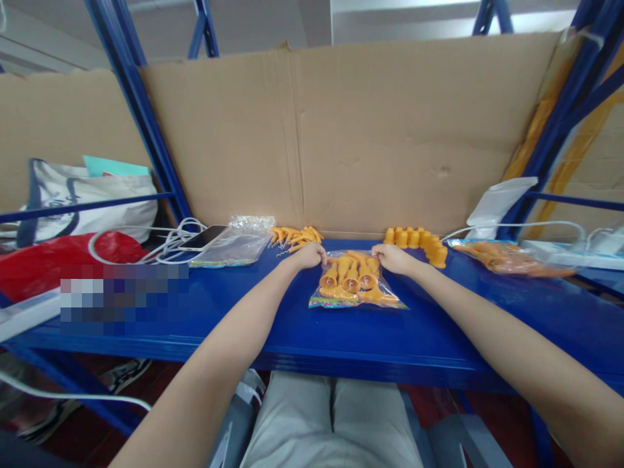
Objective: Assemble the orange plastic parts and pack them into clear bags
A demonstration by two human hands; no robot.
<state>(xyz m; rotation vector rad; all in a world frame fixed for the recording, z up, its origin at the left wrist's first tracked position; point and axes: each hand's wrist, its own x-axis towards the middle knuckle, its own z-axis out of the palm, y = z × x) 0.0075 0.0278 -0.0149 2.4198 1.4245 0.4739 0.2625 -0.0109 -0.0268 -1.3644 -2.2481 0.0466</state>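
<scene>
A clear plastic bag (358, 281) filled with orange horn-shaped plastic parts lies flat on the blue table (234, 318), its colourful printed edge towards me. My left hand (311, 256) pinches the bag's far left corner. At the far right corner, my right hand (392, 259) has its fingers closed on the same bag. Behind my left hand lies a small pile of orange curved pieces (297, 235), some with thin metal spirals. Beyond my right hand stands a curved row of orange cup-like pieces (416, 240).
Left of the pile are flat clear bags (234, 246), a phone (203, 238) and white cables (182, 237). Another filled bag (507, 257) lies to the right. Cardboard (365, 136) walls off the back between blue posts. A red bag (112, 247) and a tote (97, 198) sit far left.
</scene>
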